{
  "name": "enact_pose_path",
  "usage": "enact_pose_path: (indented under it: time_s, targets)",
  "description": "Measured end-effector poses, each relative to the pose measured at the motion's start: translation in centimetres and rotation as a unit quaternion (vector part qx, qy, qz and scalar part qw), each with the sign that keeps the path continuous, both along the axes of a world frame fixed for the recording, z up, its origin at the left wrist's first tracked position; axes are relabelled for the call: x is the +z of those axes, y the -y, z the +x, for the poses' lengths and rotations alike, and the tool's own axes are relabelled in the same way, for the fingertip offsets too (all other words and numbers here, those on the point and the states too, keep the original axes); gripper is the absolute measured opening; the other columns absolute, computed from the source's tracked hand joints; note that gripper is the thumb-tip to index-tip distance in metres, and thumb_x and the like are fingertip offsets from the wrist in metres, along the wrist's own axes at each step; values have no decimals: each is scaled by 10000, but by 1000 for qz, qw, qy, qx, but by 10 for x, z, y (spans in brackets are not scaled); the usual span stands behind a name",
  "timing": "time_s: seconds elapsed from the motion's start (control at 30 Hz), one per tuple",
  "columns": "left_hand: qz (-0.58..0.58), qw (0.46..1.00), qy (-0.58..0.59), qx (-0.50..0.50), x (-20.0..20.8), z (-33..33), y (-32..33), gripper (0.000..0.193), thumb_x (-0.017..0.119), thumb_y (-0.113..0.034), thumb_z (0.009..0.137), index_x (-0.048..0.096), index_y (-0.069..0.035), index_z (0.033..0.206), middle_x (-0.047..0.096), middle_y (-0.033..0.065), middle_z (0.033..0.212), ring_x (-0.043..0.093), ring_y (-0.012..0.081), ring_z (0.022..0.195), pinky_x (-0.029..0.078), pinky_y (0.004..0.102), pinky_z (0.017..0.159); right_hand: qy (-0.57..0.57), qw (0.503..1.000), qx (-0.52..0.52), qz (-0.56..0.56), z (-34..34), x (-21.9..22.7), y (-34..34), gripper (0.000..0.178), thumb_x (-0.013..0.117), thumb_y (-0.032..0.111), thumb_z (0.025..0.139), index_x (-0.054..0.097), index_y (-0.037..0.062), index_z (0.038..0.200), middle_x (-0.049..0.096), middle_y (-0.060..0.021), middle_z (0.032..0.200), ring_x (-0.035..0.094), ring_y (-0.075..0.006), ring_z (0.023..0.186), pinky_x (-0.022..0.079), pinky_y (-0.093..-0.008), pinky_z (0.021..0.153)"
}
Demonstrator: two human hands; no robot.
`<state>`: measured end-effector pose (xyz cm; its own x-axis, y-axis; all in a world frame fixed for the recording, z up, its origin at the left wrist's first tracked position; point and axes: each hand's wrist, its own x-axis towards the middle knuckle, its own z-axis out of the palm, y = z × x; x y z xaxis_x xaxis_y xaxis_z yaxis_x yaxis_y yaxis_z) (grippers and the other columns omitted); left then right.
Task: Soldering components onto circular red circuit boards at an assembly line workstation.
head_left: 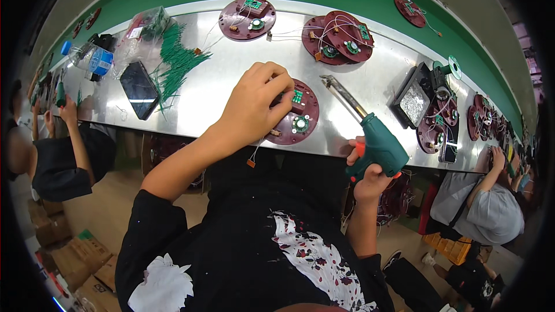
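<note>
My right hand [370, 176] grips the handle of a green soldering gun [384, 147] with red parts. Its metal barrel points up and left, and the tip sits right of a round maroon plate [309, 110], apart from it. That plate carries a green circuit board [298, 97], a round silver-and-green part [300, 123] and thin wires. Over its left side bends my left hand [257, 101], thumb and fingers curled together at the board's edge. What the fingertips hold, if anything, is hidden. A small orange tab [251, 163] hangs on a wire over the table's front edge.
Similar plates lie at the back [247, 18] and back right [348, 36]. Green wires [176, 58], a phone [140, 90] and a water bottle [92, 58] are at left. A black tray [411, 95] and a wire spool [448, 68] stand at right. Co-workers sit on both sides.
</note>
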<state>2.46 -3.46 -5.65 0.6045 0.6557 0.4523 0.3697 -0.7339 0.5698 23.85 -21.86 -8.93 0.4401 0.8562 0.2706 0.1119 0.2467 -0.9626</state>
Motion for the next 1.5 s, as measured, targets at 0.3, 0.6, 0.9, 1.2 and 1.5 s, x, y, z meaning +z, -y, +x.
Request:
enact_pose_path:
  time_s: [0.3, 0.6, 0.9, 1.2, 1.5]
  targets:
    - [6, 999, -31, 17, 8, 6, 9, 116, 715, -31, 837, 644, -35, 929, 638, 95, 1015, 617, 312, 936, 520, 399, 787, 32, 998, 36, -34, -1, -8, 15, 769, 581, 664, 951, 641, -62, 1196, 697, -161, 1122, 652, -177, 766, 518, -295, 632]
    - [3, 999, -25, 21, 8, 7, 10, 124, 712, -21, 830, 644, -32, 933, 635, 95, 1005, 617, 311, 940, 519, 400, 791, 50, 996, 73, -32, 5, -16, 17, 736, 589, 648, 956, 648, -51, 1179, 688, -154, 1081, 646, -173, 759, 518, -293, 644]
    - [-2, 1000, -25, 19, 6, 6, 8, 127, 709, -19, 830, 641, -28, 938, 631, 97, 1006, 612, 315, 941, 513, 396, 805, 78, 993, 64, -55, 1, -4, 11, 750, 644, 654, 920, 650, -62, 1145, 681, -116, 972, 641, -154, 739, 508, -275, 637]
    - [-14, 999, -40, 19, 10, 8, 9, 130, 710, -21, 830, 639, -26, 938, 628, 106, 1008, 611, 322, 937, 512, 406, 804, 50, 998, 28, -34, -1, -8, 10, 834, 546, 716, 939, 628, -62, 1227, 701, -138, 1023, 635, -155, 734, 503, -282, 623]
    - [-8, 998, -62, 12, 14, 4, 5, 130, 706, -16, 838, 630, -21, 943, 635, 109, 998, 613, 324, 934, 508, 404, 795, 47, 999, 6, -27, -9, -8, 5, 852, 520, 734, 941, 642, -66, 1204, 718, -136, 1022, 626, -146, 685, 493, -272, 590]
